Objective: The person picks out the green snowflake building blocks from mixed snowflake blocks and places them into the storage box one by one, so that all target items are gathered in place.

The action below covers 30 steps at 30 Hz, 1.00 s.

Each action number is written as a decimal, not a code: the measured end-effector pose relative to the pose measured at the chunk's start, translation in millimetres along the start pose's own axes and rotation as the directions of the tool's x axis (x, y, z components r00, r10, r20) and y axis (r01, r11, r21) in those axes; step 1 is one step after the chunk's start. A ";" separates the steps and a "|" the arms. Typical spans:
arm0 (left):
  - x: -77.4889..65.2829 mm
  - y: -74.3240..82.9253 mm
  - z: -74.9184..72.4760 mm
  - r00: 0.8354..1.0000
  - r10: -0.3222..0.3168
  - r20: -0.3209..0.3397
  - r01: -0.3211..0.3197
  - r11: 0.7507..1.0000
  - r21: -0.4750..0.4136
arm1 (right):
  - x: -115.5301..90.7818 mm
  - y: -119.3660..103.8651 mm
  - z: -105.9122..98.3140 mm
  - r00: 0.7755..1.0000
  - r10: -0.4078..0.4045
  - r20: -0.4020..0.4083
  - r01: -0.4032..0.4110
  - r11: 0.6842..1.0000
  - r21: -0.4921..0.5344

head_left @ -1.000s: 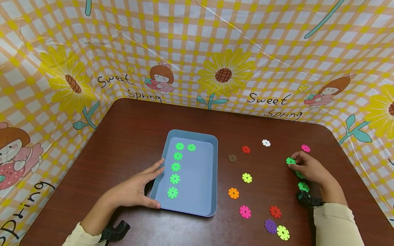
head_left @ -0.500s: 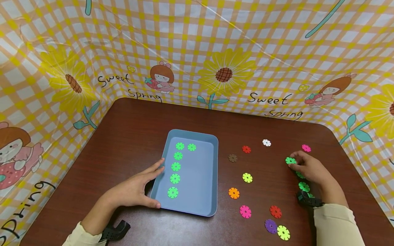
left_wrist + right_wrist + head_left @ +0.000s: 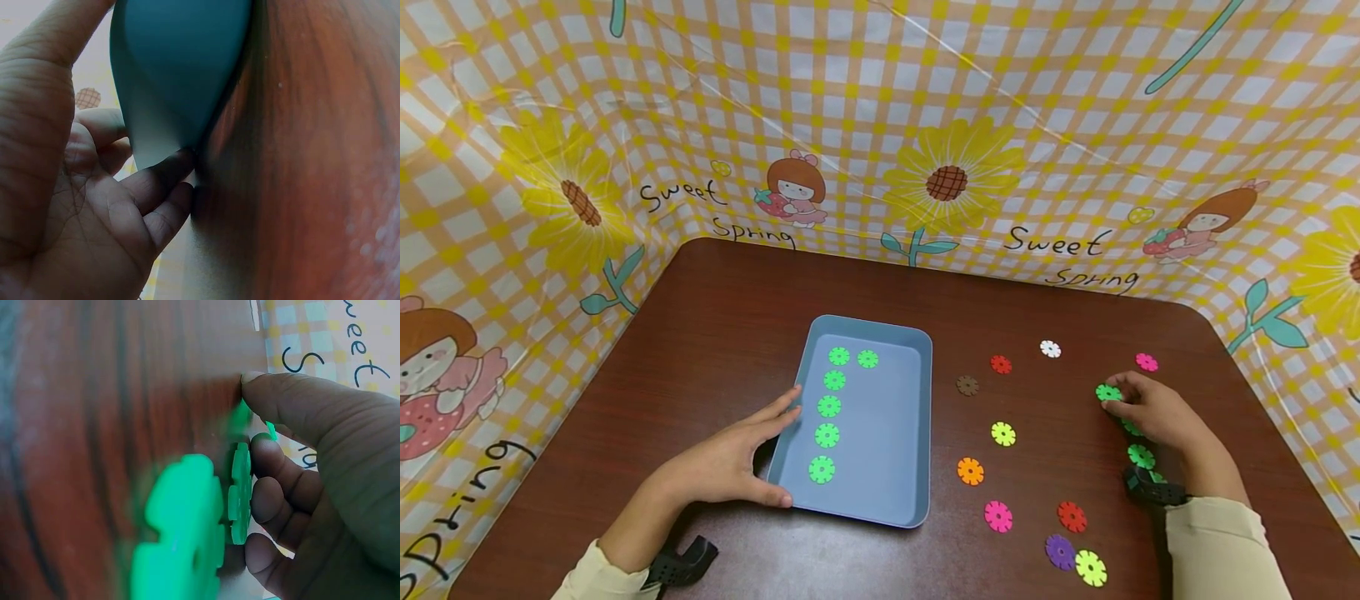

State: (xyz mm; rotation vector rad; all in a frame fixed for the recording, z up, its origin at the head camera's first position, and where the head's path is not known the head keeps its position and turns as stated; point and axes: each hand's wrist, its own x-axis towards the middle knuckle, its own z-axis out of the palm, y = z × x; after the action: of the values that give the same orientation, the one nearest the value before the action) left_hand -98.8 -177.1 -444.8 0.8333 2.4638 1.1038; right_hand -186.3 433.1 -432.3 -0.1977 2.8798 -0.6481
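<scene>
right hand (image 3: 1153,410): yours, near the table's right edge, fingers curled over a green snowflake disc (image 3: 1107,392), fingertips pinching its rim.
disc pose: head view shows it close to flat on the table (image 3: 715,333); right wrist view shows a green disc (image 3: 240,494) edge-on against your fingers (image 3: 275,462). Round part, no long axis. Can't tell if it's off the wood.
disc location: right side of table, just below the pink disc (image 3: 1146,362), well apart from the tray.
left hand (image 3: 730,462): fingers straight and relaxed, lying along the left wall of the blue tray (image 3: 917,433); thumb at its near left corner. Left wrist view confirms fingers (image 3: 156,187) touching the tray wall (image 3: 181,69).
tray: centre of table, long axis running from near edge to far edge, six green discs inside, five in a line along the left wall (image 3: 827,435).
hidden: two more green discs (image 3: 1141,456) partly covered by your right hand and wrist. A big green blur (image 3: 181,531) in the right wrist view is too out of focus to identify.
cut off: both forearms leave at the bottom edge of the head view.
loose discs: red (image 3: 1000,364), white (image 3: 1050,349), brown (image 3: 967,385), yellow (image 3: 1002,433), orange (image 3: 970,471) between tray and right hand.
</scene>
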 end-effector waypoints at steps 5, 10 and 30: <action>0.0 -1.1 1.1 1.000 -0.003 0.005 0.003 1.000 -0.004 | 1.3 -1.2 -2.1 1.000 -0.007 -0.003 0.007 1.000 -0.015; -0.1 -1.9 1.8 1.000 -0.002 0.010 0.002 1.000 -0.013 | 3.5 -4.2 -3.0 0.999 -0.019 -0.028 0.019 1.000 -0.006; 1.0 -3.4 0.5 1.000 -0.003 0.009 0.003 1.000 -0.010 | 18.5 -81.1 4.0 0.969 -0.177 -0.171 0.197 0.975 0.105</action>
State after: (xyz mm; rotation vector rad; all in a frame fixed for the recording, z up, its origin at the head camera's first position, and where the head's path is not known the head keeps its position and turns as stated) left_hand -100.6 -178.0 -447.8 0.8302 2.4493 1.1081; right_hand -196.3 355.6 -403.2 -0.4232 2.9856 -0.9095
